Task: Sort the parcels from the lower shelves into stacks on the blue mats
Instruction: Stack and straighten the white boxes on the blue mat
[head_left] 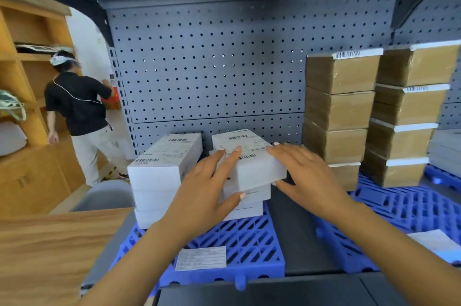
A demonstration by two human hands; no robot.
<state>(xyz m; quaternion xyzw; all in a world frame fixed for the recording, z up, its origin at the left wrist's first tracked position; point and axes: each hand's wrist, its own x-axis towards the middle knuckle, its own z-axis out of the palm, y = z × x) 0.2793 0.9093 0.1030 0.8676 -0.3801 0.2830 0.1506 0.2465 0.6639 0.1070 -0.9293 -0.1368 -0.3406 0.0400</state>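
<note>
A white parcel with barcode labels lies skewed on top of a short stack of white parcels on the left blue mat. My left hand grips its left side, thumb under the front edge. My right hand presses flat against its right end. Beside it, to the left, stands a second stack of white parcels. Two tall stacks of brown taped parcels stand on the right blue mat.
A grey pegboard backs the shelf, with another shelf overhead. A paper label lies on the left mat's front. A wooden tabletop sits at lower left. Behind it another person stands by wooden shelving.
</note>
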